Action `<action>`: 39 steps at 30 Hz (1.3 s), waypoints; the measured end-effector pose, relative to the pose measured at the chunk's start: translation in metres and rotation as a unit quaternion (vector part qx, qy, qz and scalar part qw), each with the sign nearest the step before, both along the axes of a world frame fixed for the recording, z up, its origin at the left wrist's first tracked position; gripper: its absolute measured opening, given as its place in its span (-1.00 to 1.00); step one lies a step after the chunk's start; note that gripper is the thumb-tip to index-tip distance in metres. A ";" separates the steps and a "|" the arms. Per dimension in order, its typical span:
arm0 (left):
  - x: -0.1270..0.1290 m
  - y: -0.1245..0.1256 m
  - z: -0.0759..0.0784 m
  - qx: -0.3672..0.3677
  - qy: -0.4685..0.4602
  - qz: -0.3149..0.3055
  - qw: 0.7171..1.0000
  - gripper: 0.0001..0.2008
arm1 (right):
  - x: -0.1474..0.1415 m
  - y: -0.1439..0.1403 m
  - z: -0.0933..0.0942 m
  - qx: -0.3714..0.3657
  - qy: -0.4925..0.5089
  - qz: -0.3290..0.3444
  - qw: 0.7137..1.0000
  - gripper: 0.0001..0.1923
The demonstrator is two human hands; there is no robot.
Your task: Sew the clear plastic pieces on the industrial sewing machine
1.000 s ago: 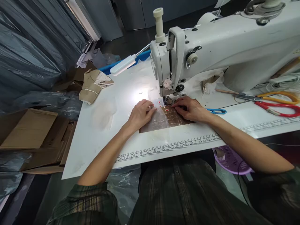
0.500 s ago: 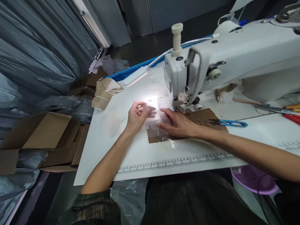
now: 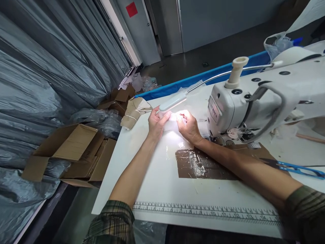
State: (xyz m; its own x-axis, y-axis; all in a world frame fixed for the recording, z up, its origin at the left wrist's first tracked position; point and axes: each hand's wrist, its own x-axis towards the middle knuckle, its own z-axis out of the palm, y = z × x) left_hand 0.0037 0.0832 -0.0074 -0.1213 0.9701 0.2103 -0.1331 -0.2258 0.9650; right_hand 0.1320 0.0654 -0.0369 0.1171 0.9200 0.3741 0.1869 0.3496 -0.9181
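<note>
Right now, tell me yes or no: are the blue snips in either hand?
No: the blue snips lie on the table, while both hands hold a small clear piece under the lamp.

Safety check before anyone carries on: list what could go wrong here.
1. Both hands, left hand and right hand, hold a small pale piece right under the lamp; glare washes it out, so flaws may be missed.
2. The right forearm lies close by the sewing machine head; a sleeve might catch.
3. The blue snips lie near the right arm and might be knocked.
</note>
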 end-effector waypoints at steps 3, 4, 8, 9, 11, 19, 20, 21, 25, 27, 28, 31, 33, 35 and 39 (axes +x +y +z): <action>0.001 0.000 -0.001 0.014 -0.003 -0.001 1.000 -0.55 | 0.001 -0.001 0.000 0.013 -0.003 -0.001 1.000 -0.90; 0.001 0.000 -0.001 0.017 -0.006 -0.004 1.000 -0.55 | 0.001 -0.002 0.000 0.016 0.000 0.000 1.000 -0.90; 0.000 -0.001 0.001 0.017 -0.026 -0.011 0.999 -0.53 | 0.000 -0.002 -0.001 0.012 0.017 0.001 1.000 -0.88; 0.000 -0.001 0.002 0.013 -0.030 -0.012 0.999 -0.52 | -0.001 -0.002 -0.001 0.006 0.023 0.001 1.000 -0.88; -0.001 -0.001 0.004 0.006 -0.035 -0.016 0.999 -0.48 | -0.001 -0.001 -0.002 -0.006 0.034 0.002 0.999 -0.89; 0.001 -0.002 0.008 -0.008 -0.025 -0.018 0.999 -0.50 | -0.001 0.000 -0.001 -0.005 0.047 -0.005 0.999 -0.89; 0.001 -0.002 0.009 -0.010 -0.022 -0.014 1.000 -0.53 | -0.001 0.000 -0.001 -0.004 0.046 -0.007 0.999 -0.90; 0.002 -0.003 0.009 -0.012 -0.020 -0.011 1.000 -0.56 | -0.001 0.001 0.000 -0.003 0.046 -0.008 0.999 -0.90; 0.004 -0.003 0.011 -0.019 -0.020 -0.010 1.000 -0.61 | -0.001 0.002 -0.001 0.000 0.051 -0.006 0.999 -0.92; 0.004 -0.003 0.011 -0.022 -0.019 -0.008 1.000 -0.60 | -0.002 0.002 -0.001 0.001 0.053 -0.005 0.999 -0.92; 0.004 -0.003 0.011 -0.023 -0.018 -0.007 1.000 -0.59 | -0.002 0.002 -0.001 0.002 0.054 -0.003 0.999 -0.92; 0.004 -0.003 0.010 -0.021 -0.018 -0.008 1.000 -0.56 | -0.002 0.001 -0.001 0.006 0.054 0.003 0.999 -0.91; 0.004 -0.003 0.009 -0.014 -0.019 -0.009 1.000 -0.55 | -0.001 0.001 -0.001 0.010 0.053 0.003 0.999 -0.90; 0.003 -0.003 0.009 -0.008 -0.019 -0.012 1.000 -0.53 | 0.000 0.000 0.000 0.016 0.052 -0.001 0.999 -0.88; 0.003 -0.003 0.009 -0.012 -0.018 -0.021 1.000 -0.48 | 0.002 -0.001 0.001 0.021 0.052 -0.006 0.998 -0.86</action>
